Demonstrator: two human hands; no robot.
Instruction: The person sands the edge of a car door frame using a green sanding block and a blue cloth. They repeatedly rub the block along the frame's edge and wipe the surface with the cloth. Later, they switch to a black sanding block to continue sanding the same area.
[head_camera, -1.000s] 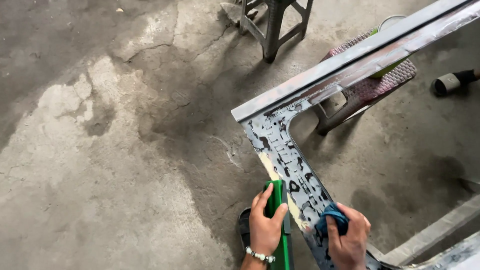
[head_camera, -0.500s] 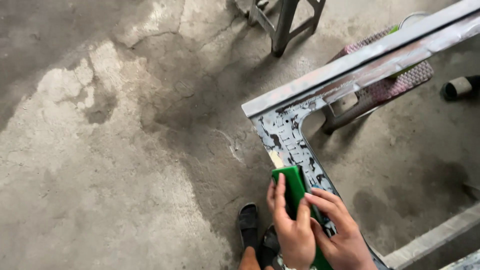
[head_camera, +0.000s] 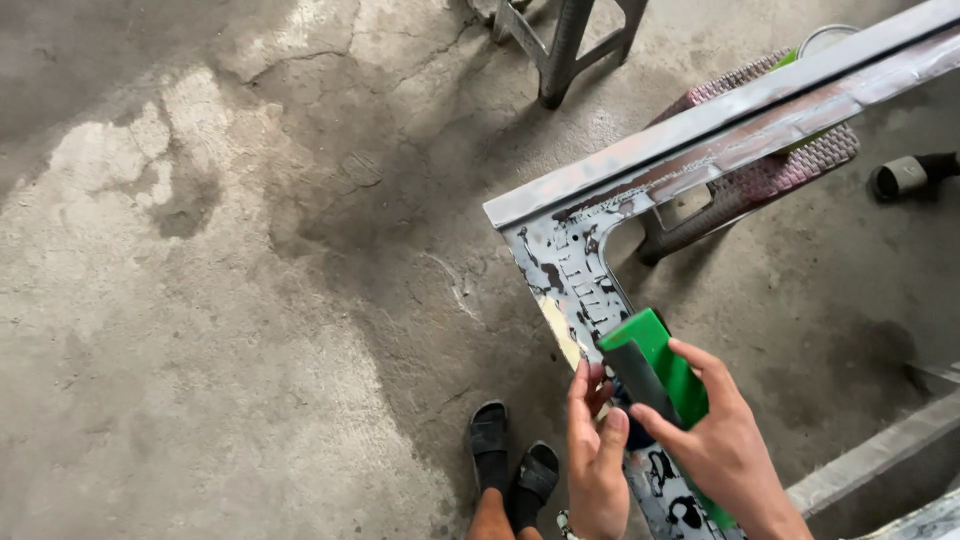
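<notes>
A green sanding block (head_camera: 660, 365) with a dark grey sheet wrapped over it lies on a metal frame (head_camera: 570, 265) whose paint is patchy black, white and grey. My right hand (head_camera: 725, 440) grips the block from the right side. My left hand (head_camera: 597, 455) touches the grey sheet at the block's left edge with its fingertips. The frame's corner sits just beyond the block, and a long bar (head_camera: 760, 115) runs off to the upper right.
Cracked, stained concrete floor (head_camera: 220, 300) fills the left. My feet in black sandals (head_camera: 510, 470) stand below. A metal stool's legs (head_camera: 565, 45) are at the top, a woven plastic stool (head_camera: 760, 180) sits under the bar, and a dark tool (head_camera: 910, 175) lies far right.
My left hand held the green block alone and my right held a blue thing; now both hands are on the block, which has slid along the frame toward its corner.
</notes>
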